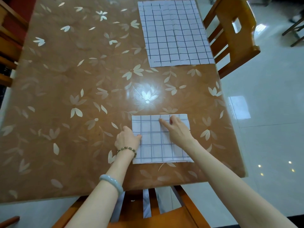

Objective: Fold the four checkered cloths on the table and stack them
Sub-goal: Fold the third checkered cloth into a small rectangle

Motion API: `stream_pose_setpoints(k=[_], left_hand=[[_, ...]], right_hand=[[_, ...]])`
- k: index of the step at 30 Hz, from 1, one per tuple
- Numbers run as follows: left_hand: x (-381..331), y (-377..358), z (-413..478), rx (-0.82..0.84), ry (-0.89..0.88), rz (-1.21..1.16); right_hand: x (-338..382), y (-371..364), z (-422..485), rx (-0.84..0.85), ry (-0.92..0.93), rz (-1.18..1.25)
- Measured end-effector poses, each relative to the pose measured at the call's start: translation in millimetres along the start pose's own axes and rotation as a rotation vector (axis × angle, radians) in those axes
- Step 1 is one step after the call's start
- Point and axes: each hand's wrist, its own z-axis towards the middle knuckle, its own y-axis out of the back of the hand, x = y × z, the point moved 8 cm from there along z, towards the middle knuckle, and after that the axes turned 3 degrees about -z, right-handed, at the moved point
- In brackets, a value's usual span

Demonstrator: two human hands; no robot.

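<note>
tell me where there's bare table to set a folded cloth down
The left half of the table is bare, as is the strip between the flat cloths at the far right and the folded cloth near you. Crowded: near right, where left hand and right hand rest on that cloth.

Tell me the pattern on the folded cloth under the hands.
The folded cloth is white with thin dark grid lines, clearest in the head view.

brown floral table (65, 96), folded checkered cloth (154, 148) near edge, unfolded cloths (174, 32) far right
</note>
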Motion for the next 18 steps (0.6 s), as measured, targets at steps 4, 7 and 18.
stream_pose_setpoints(k=[4,7,18], left_hand=[[5,-10,2,0.169,-0.008,-0.132],[9,-13,1,0.282,-0.017,-0.205],[-12,-1,-24,0.408,-0.193,-0.523]], right_hand=[[-3,-4,2,0.134,-0.092,0.12],[-6,-5,4,0.254,-0.133,0.156],[-2,-19,3,0.462,-0.204,0.151]])
